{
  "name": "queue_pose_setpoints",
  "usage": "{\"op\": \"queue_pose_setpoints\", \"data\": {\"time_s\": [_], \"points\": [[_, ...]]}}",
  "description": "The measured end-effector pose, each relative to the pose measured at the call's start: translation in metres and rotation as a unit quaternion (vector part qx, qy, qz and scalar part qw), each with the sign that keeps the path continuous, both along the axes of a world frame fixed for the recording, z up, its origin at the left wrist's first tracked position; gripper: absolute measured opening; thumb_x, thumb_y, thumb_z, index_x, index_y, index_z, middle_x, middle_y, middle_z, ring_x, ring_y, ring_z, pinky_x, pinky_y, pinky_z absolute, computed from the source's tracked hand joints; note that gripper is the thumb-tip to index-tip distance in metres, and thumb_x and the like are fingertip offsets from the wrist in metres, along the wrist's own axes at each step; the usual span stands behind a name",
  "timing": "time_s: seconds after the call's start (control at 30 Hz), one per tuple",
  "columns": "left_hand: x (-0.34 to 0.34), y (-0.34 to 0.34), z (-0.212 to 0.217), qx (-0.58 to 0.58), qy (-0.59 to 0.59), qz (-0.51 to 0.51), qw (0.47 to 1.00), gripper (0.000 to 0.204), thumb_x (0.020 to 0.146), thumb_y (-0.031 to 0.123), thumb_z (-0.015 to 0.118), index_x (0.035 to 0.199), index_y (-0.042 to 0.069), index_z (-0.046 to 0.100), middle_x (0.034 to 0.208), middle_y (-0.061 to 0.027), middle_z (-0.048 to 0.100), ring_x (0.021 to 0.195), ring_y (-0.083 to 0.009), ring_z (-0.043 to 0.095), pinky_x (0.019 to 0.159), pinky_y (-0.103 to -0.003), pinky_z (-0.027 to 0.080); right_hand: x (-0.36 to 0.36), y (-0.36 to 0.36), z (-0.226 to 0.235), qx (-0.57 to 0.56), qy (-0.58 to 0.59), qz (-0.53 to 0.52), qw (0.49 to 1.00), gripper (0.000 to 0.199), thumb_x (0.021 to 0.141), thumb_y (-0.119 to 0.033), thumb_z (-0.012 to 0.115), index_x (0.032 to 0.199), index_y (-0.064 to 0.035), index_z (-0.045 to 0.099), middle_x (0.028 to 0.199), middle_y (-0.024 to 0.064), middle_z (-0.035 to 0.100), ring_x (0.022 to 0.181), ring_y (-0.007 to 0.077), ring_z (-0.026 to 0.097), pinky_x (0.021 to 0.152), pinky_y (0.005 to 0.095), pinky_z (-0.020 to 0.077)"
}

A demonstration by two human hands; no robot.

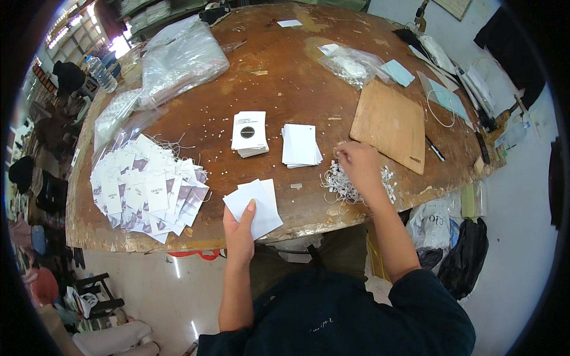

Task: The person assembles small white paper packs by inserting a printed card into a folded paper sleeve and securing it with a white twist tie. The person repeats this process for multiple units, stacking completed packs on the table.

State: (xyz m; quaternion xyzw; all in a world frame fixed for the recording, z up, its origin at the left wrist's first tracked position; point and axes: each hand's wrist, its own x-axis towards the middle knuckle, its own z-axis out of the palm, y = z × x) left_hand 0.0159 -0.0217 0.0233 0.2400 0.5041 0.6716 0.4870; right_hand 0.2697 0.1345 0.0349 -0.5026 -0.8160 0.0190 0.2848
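My left hand (238, 234) is closed around a few white cards (262, 216), fanned slightly, with the thumb on top, near the table's front edge. Over a heap of white hang-tag strings (339, 185) my right hand (363, 169) has its fingertips pinched together; whatever is between them is too small to make out. Ahead of my left hand stands a stack of white cards printed with a black circle (248, 133). To its right lies a stack of plain white cards (300, 146). At the left, white and grey tags (139, 193) with strings attached form a loose pile.
A wooden board (389, 124) lies beyond my right hand. Clear plastic packaging (181, 56) sits at the far left, near a water bottle (101, 74). An open plastic bag (351, 65) lies farther back, and a black pen (435, 148) rests right of the board.
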Motion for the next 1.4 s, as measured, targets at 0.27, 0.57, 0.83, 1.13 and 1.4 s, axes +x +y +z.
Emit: {"op": "queue_pose_setpoints", "data": {"time_s": [0.27,0.57,0.83,1.13,1.4], "points": [[-0.002,-0.005,-0.004,0.021,0.007,-0.006,1.0,0.038,0.097,0.014,0.063,0.129,-0.001,0.05,0.118,-0.0108,0.062,0.104,-0.0159,0.061,0.092,-0.033,0.05,0.022,-0.018,0.037,-0.068,0.347,-0.06,0.934,0.012,0.087,-0.006,0.069,0.096,0.0015,0.07,0.084,0.0038,0.07,0.074,0.0107,0.06,0.069,0.0253,0.0485],[-0.005,-0.013,0.001,-0.013,-0.011,0.0,1.0,0.038,0.096,0.012,0.063,0.13,-0.002,0.051,0.119,-0.01,0.063,0.104,-0.016,0.062,0.091,-0.032,0.05,0.018,-0.025,0.049,-0.139,0.463,-0.101,0.87,0.019,0.092,-0.007,0.066,0.109,0.0009,0.068,0.097,0.0049,0.068,0.091,0.0097,0.061,0.083,0.0245,0.048],[0.012,-0.017,0.007,0.055,-0.047,-0.087,0.994,0.033,0.097,0.013,0.063,0.126,0.0,0.054,0.118,-0.0077,0.064,0.105,-0.0139,0.062,0.09,-0.031,0.051,-0.027,-0.031,0.04,-0.081,0.456,0.133,0.876,0.016,0.095,0.004,0.054,0.104,0.0006,0.067,0.106,0.0088,0.058,0.076,0.011,0.059,0.069,0.0216,0.0475],[0.026,-0.032,0.015,0.038,-0.037,-0.134,0.99,0.034,0.099,0.017,0.061,0.128,0.0,0.053,0.115,-0.0069,0.064,0.101,-0.0126,0.062,0.086,-0.03,0.052,-0.01,-0.029,0.032,-0.153,0.444,0.055,0.881,0.018,0.098,-0.008,0.06,0.111,0.0024,0.066,0.097,0.0051,0.067,0.09,0.0112,0.062,0.083,0.0258,0.0498],[0.035,-0.037,0.021,0.034,-0.022,-0.153,0.987,0.036,0.098,0.018,0.063,0.128,0.001,0.053,0.113,-0.0068,0.064,0.099,-0.0119,0.062,0.084,-0.029,0.052,0.022,-0.016,0.039,-0.094,0.474,0.045,0.875,0.019,0.1,-0.006,0.055,0.113,0.0027,0.063,0.103,0.0085,0.066,0.093,0.0138,0.063,0.085,0.0282,0.0502]]}}
